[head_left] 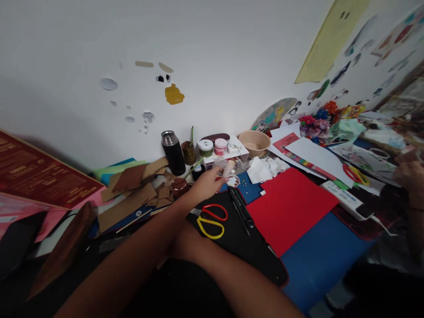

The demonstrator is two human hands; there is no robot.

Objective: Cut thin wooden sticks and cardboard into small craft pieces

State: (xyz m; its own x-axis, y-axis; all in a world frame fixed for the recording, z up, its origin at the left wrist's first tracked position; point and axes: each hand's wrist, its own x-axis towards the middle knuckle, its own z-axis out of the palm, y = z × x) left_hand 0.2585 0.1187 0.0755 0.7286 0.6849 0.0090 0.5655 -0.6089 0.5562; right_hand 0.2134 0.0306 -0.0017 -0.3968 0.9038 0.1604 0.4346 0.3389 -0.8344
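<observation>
My left hand (209, 182) reaches forward over the table with its fingers closed around a small whitish bottle (228, 168) that has a peach-coloured top. A round white lid (233, 180) with brown smears lies just beside it. My right hand (180, 243) is low over the black mat (265, 258), crossing under my left forearm, which hides most of its fingers. Scissors (212, 222) with one red and one yellow handle lie between the two arms. To their right are a black cutter (244, 213) and a thin dark pen (239, 211).
A red sheet (294, 207) covers part of the blue table (311, 260). Cardboard scraps (132, 198), a black flask (173, 152), paint jars (206, 148) and a beige bowl (255, 142) line the wall. A white power strip (346, 199) sits right, near another person's hand (410, 176).
</observation>
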